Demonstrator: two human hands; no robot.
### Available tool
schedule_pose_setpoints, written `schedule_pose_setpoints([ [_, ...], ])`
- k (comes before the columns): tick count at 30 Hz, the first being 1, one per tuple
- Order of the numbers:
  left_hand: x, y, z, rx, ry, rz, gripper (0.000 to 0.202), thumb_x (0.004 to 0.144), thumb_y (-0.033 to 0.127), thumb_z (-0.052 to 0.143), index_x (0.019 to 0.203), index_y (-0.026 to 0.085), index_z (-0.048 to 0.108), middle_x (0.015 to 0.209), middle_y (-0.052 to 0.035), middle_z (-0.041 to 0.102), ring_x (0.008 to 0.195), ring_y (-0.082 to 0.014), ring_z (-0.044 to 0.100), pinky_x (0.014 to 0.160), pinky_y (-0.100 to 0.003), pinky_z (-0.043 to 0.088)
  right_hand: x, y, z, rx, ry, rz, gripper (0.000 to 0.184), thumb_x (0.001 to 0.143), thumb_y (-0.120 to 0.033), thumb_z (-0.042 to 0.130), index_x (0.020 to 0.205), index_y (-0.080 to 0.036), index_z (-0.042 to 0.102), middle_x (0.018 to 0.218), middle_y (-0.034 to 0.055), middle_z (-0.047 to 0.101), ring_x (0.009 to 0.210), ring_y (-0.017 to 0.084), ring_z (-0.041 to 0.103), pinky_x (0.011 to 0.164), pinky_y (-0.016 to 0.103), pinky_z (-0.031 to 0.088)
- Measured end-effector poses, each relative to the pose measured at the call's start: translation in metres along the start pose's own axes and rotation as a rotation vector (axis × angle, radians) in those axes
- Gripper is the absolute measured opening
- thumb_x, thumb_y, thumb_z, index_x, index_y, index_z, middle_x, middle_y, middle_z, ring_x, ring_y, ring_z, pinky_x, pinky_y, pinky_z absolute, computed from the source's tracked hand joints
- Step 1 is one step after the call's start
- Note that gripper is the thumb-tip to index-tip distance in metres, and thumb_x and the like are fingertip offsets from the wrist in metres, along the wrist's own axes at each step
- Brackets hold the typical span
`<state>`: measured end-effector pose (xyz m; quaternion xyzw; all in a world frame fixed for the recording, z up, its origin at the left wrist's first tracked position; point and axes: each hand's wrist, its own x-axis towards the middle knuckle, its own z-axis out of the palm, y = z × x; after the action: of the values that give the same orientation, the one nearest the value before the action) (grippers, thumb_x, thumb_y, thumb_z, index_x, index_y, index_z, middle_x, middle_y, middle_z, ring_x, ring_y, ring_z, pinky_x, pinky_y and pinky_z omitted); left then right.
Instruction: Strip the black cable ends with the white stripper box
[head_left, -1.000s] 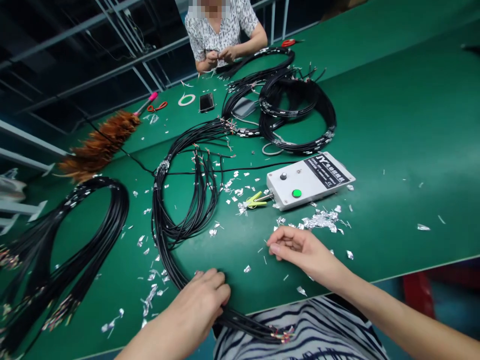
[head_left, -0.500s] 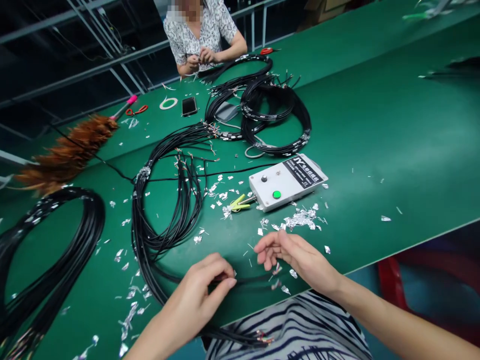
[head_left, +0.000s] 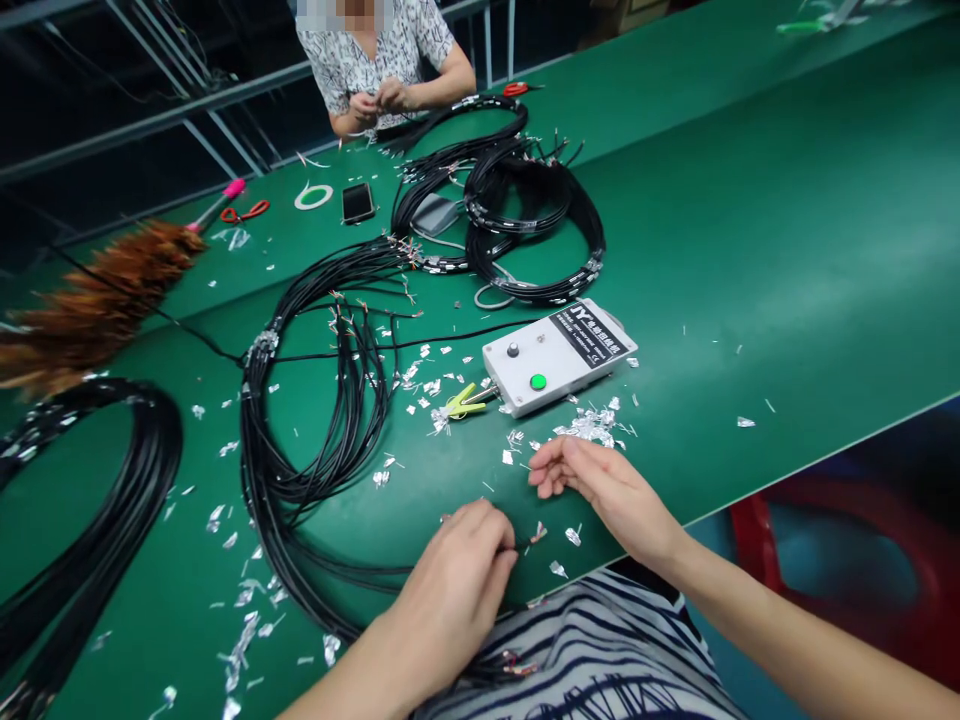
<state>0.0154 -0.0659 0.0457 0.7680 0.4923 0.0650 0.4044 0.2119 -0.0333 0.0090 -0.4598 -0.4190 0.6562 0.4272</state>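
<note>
My left hand (head_left: 469,570) is closed around a thin black cable near the table's front edge. The stripped end of that cable (head_left: 537,535) pokes out beyond my fingers, with pinkish and light wires showing. To the right of it, my right hand (head_left: 589,485) hovers with loosely curled fingers and nothing clearly visible in them. Just beyond that hand is a heap of foil scraps (head_left: 596,424). A looped bundle of black cables (head_left: 259,440) lies left of my hands, its strands running toward my left hand. More cable ends (head_left: 517,664) rest on my lap.
A white control box (head_left: 559,355) with a green button and yellow-green clip (head_left: 461,402) stands ahead. Coiled cables (head_left: 592,240) lie behind it. Another bundle (head_left: 161,440) lies far left, near a feather duster (head_left: 112,295). A phone (head_left: 358,203) and a co-worker (head_left: 390,70) are across the table.
My left hand has moved right along the cable, nearer its stripped end. My right hand has shifted slightly to the right, and the whole view has moved a little.
</note>
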Motion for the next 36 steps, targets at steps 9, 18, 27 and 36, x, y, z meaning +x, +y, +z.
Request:
schedule_pose_setpoints([
  [9,0.017,0.012,-0.024,-0.689,0.450,-0.144,0.019,0.088,0.034,0.058,0.086,0.016,0.063,0.066,0.0005,0.058,0.053,-0.0103,0.049,0.050,-0.022,0.039,-0.016,-0.029,0.022,-0.373,-0.748,0.101,0.023,0.091,-0.022,0.052,0.089,-0.023,0.074,0.083,0.0015,0.075,0.076,0.017,0.070,0.072,0.028,0.053],
  [18,0.020,0.006,-0.023,-0.934,0.443,-0.225,0.030,0.082,0.041,0.066,0.089,0.012,0.066,0.062,-0.0021,0.064,0.040,-0.0063,0.044,0.042,-0.020,0.033,0.032,-0.031,0.034,-0.025,-0.155,-0.028,0.022,0.080,-0.039,0.070,0.089,-0.019,0.070,0.079,0.0030,0.071,0.070,0.015,0.066,0.069,0.029,0.054],
  [27,0.020,0.005,-0.015,-0.870,0.529,-0.189,0.024,0.085,0.037,0.064,0.086,0.013,0.065,0.061,-0.0009,0.062,0.043,-0.0069,0.044,0.042,-0.020,0.035,0.032,-0.027,0.046,0.111,-0.090,0.028,0.023,0.071,-0.038,0.077,0.071,-0.018,0.067,0.068,-0.0006,0.066,0.058,0.010,0.056,0.061,0.025,0.048],
  [36,0.021,0.003,-0.010,-0.876,0.586,-0.200,0.024,0.086,0.039,0.063,0.084,0.015,0.062,0.061,0.0000,0.060,0.043,-0.0068,0.043,0.043,-0.019,0.034,0.030,-0.016,0.048,0.072,-0.050,-0.027,0.027,0.077,-0.044,0.073,0.083,-0.019,0.068,0.066,-0.0017,0.062,0.057,0.010,0.053,0.058,0.024,0.047],
])
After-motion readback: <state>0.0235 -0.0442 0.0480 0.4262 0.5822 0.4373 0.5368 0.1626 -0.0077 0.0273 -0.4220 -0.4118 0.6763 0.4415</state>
